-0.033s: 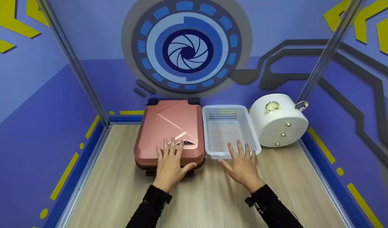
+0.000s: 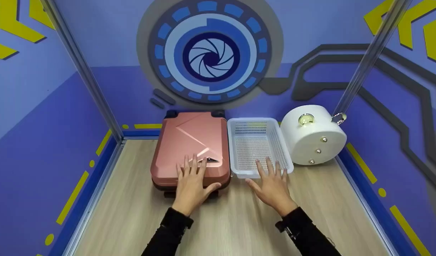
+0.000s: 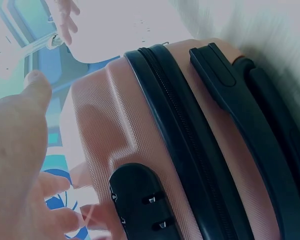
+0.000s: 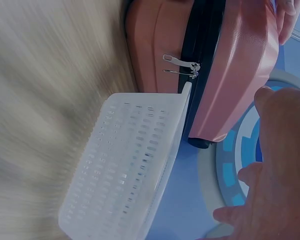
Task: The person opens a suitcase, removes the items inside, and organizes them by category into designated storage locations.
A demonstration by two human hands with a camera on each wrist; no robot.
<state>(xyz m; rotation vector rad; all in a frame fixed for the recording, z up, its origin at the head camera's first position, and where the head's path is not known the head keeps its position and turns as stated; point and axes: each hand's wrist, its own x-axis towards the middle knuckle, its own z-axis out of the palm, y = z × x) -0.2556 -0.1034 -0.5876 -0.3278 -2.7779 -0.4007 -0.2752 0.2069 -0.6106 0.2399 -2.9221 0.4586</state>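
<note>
Spreading straight, empty fingers, the left hand is over one rose-gold hard-shell suitcase, lying flat lengthwise, carry handle nearest the person; the right hand, likewise splayed and empty, overhangs one white perforated basket, beside one white rounded case.

Free: abv bskt | Blk: suitcase L, wht case R
</note>
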